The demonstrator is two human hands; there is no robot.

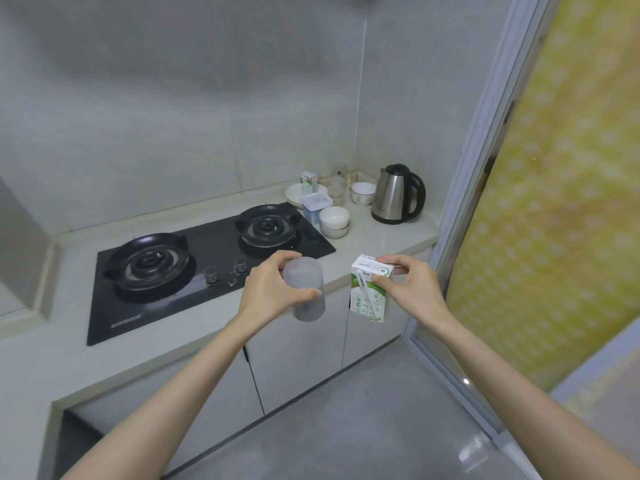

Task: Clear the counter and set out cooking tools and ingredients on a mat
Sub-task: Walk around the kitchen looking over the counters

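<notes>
My left hand [268, 289] grips a clear plastic cup [306, 292] in the air in front of the counter edge. My right hand [410, 289] pinches the top of a small white-and-green drink carton [369, 294] with a straw taped to its side. Both are held over the cabinet fronts, just short of the pale counter [381, 237]. At the counter's far right end stand a second carton [309, 181], stacked white bowls [334, 221], a patterned bowl [362, 192], plates [294, 197], a lidded clear box [316, 207], some glasses [336, 190] and a steel kettle [396, 195].
A black two-burner gas hob [194, 268] fills the middle of the counter. A door frame [485, 168] and a yellow patterned panel [561, 202] stand close on the right. Grey floor [363, 410] lies below, with white cabinet doors [301, 351] under the counter.
</notes>
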